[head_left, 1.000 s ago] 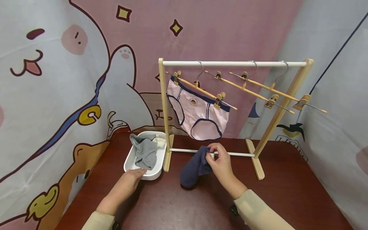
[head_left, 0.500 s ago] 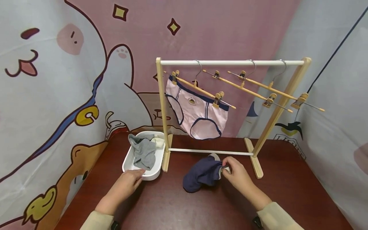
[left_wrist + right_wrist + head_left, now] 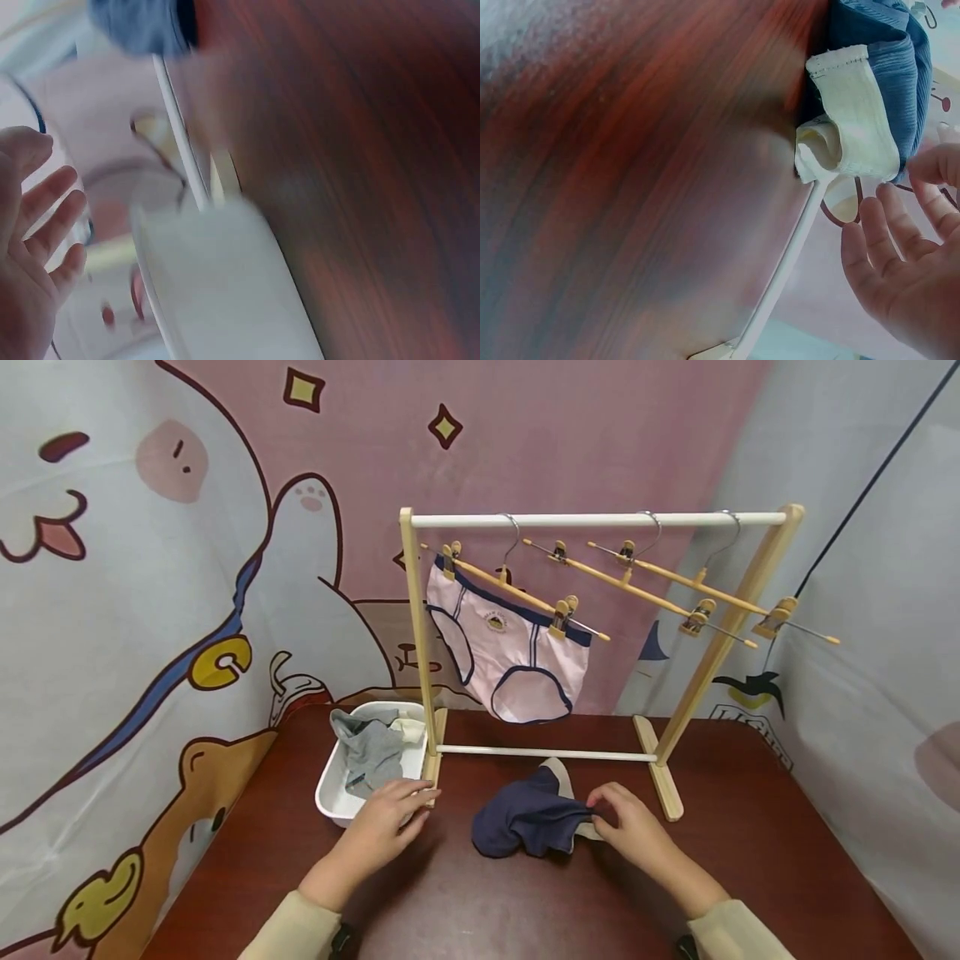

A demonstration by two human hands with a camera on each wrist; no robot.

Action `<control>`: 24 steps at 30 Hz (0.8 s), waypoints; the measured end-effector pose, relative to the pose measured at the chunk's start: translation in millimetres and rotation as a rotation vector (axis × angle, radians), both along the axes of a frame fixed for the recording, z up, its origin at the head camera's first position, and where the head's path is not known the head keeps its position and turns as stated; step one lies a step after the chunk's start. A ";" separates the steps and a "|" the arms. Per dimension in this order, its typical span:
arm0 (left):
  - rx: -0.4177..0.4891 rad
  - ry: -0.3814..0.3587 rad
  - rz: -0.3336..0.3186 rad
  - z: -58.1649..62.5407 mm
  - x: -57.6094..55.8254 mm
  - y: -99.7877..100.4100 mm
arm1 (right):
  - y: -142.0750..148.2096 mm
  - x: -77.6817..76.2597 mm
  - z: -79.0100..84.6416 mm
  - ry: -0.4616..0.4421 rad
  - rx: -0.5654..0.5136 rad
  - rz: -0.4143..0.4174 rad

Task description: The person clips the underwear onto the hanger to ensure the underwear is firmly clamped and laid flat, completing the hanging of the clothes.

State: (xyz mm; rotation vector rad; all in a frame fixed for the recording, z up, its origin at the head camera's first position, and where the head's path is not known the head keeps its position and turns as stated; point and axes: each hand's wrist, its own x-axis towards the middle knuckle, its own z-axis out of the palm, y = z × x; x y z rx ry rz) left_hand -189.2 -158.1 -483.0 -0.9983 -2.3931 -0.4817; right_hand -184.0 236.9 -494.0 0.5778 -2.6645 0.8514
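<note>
A bunched navy garment [image 3: 525, 818] with a pale band lies on the table in front of the rack. My right hand [image 3: 637, 831] pinches its right end between thumb and forefinger. In the right wrist view, the pale band [image 3: 859, 112] curls over beside the ribbed navy cloth, and the other fingers are spread loosely. My left hand [image 3: 386, 827], empty with fingers relaxed, hovers by the near right corner of a white tub [image 3: 330, 793]. Inside the tub lie a grey cloth [image 3: 375, 747] and a cream cloth [image 3: 408, 729].
A wooden rack with a white top rail [image 3: 585, 520] stands behind the garment. Pink underpants [image 3: 506, 647] with navy trim hang from a clip hanger [image 3: 525, 597] at its left. Two bare clip hangers, one a middle hanger [image 3: 645, 589], hang to the right. A printed curtain [image 3: 562, 435] backs the table.
My right hand has drawn the navy garment's end right and toward me, lowering it to the table and exposing the pale band. My left hand has left the tub's rim and moved right.
</note>
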 end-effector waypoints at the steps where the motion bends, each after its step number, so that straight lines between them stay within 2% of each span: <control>1: -0.014 0.000 -0.023 0.4 0.0 10.2 | 0.9 0.5 0.1 -0.007 0.004 -0.003; 3: -0.040 0.002 -0.081 -0.3 -0.2 31.1 | 3.2 1.1 0.0 -0.032 0.023 -0.015; 8: -0.118 0.064 -0.201 -2.9 0.1 82.4 | 9.9 0.6 -2.0 -0.136 0.098 -0.048; 12: -0.172 0.058 -0.226 -5.7 0.7 116.9 | 14.6 1.3 -5.6 -0.202 0.114 -0.018; 15: -0.227 0.007 -0.172 -8.4 3.0 137.4 | 15.5 2.3 -8.7 -0.241 0.109 0.006; 22: -0.459 -0.236 0.062 -7.6 7.3 170.1 | 7.6 3.8 -10.6 -0.261 0.082 0.058; 24: -0.505 -0.268 0.118 -9.3 6.4 173.6 | 4.8 4.1 -11.0 -0.247 0.083 0.085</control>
